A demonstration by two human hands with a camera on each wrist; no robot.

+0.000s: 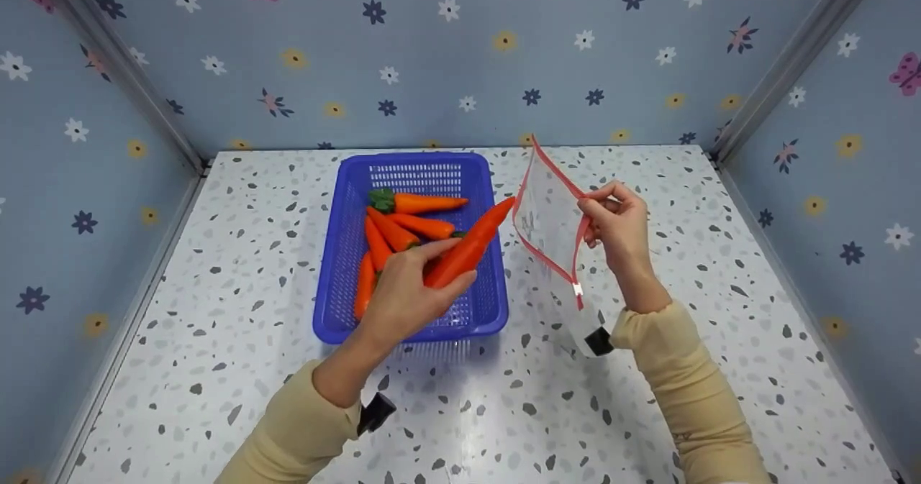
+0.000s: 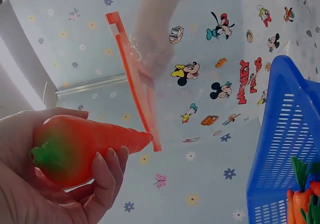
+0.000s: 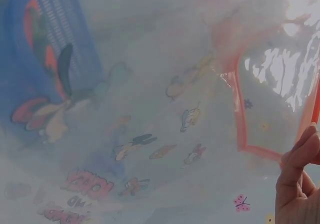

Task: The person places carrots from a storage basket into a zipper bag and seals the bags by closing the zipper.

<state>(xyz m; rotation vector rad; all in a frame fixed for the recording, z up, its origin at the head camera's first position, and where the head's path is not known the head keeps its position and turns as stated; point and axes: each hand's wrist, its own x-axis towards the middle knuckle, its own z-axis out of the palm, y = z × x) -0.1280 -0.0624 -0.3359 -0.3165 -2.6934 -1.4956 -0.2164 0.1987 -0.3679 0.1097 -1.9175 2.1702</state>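
In the head view, the left hand (image 1: 406, 293) has its grip clamped on a large carrot (image 1: 471, 243), raised above the right side of the blue basket (image 1: 325, 318) on the worktop (image 1: 245, 254). To the right, the right hand (image 1: 619, 221) pinches the red rim of a clear bag (image 1: 547, 214), its mouth spread. Several smaller carrots (image 1: 424, 226) lie in the basket; none shows in the bag, so the work looks barely begun.

The left wrist view puts the large carrot's tip at the rim; I cannot tell if they touch.

In the right wrist view, cloudy film hides most detail.
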